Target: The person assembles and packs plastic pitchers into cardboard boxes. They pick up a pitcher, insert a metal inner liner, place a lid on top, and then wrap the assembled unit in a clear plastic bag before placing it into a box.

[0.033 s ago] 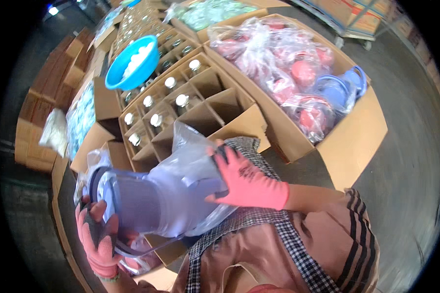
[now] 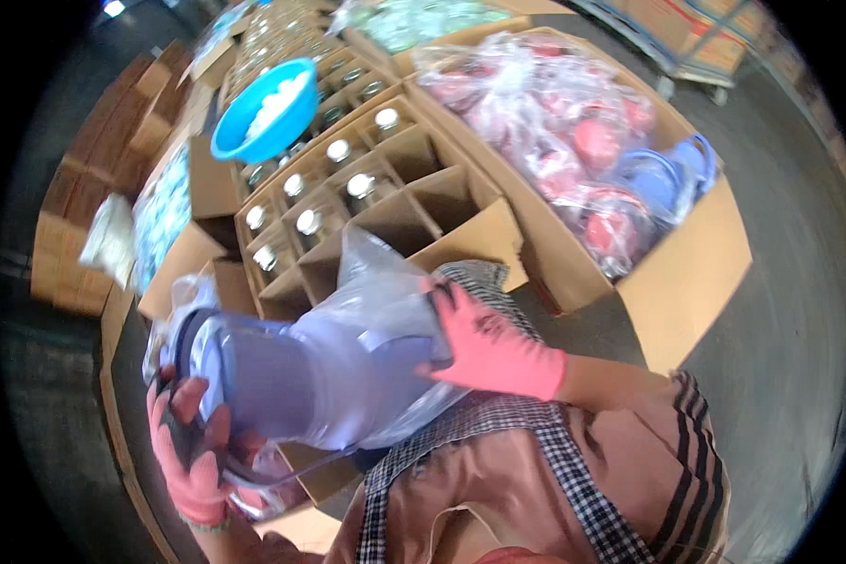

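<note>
A lilac plastic jug (image 2: 263,376) with a lid and a swing handle lies sideways in front of my body, its lid end toward the left. A clear plastic bag (image 2: 381,291) covers its right part, leaving the lid end bare. My left hand (image 2: 193,456), in a pink glove with dark fingertips, grips the lid end near the handle, fingers curled. On the bagged end rests my right hand (image 2: 493,348), gloved alike, its fingers and thumb spread around the jug and pressing on the plastic.
Beyond the jug stands a divided carton (image 2: 414,240) with several white-capped glass bottles. A blue basin (image 2: 221,141) of white caps sits behind it. At right, an open carton (image 2: 686,282) holds bagged red and blue jugs. A loaded trolley (image 2: 691,75) stands far right.
The jug's handle lies closer against the lid than before. The surroundings have shifted slightly to the right in the picture. Both hands keep their places on the jug.
</note>
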{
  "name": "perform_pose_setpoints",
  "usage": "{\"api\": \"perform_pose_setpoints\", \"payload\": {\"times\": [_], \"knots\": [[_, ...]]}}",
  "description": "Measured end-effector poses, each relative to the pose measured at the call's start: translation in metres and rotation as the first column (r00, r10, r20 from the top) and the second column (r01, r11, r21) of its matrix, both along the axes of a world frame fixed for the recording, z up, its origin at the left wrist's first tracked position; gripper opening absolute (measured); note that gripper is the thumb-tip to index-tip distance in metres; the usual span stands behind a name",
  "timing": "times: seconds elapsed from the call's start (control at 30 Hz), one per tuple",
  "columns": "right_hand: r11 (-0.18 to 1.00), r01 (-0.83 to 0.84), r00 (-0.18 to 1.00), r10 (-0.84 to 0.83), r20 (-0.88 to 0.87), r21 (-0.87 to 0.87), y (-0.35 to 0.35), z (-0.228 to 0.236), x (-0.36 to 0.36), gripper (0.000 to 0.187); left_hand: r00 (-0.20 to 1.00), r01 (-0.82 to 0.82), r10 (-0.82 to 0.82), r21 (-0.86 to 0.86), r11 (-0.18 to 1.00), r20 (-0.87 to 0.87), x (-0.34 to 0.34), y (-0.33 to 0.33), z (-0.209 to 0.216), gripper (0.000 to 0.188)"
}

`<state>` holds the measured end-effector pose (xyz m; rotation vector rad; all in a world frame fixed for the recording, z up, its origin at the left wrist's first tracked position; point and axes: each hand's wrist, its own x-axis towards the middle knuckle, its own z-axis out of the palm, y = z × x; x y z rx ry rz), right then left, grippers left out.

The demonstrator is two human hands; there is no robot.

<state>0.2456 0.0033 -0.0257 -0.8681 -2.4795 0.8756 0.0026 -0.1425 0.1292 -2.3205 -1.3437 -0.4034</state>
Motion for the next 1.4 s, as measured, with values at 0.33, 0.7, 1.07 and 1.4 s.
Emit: {"api": "perform_pose_setpoints", "payload": {"times": [0.33, 0.7, 1.07, 1.4], "knots": [[0.679, -0.247, 0.894, -0.116, -0.433, -0.691, 0.020, 0.037, -0.005, 0.026, 0.961, -0.058, 0.081, -0.095, 0.994, 0.266, -0.027, 0.017, 0.000, 0.082], [0.406, -0.385, 0.782, -0.333, -0.527, -0.829, 0.012, 0.055, -0.034, 0.035, 0.885, 0.263, -0.127, -0.256, 0.930, 0.448, -0.020, 0.026, 0.010, 0.053], [0.353, -0.366, 0.699, -0.507, -0.504, -0.861, 0.020, 0.028, -0.033, 0.036, 0.855, 0.067, 0.010, -0.130, 0.989, 0.518, 0.052, 0.037, -0.027, 0.072], [0.355, -0.435, 0.696, -0.450, -0.559, -0.828, 0.018, 0.040, -0.032, 0.031, 0.833, 0.416, -0.120, -0.468, 0.779, 0.541, 0.020, 0.072, -0.004, 0.058]]}}
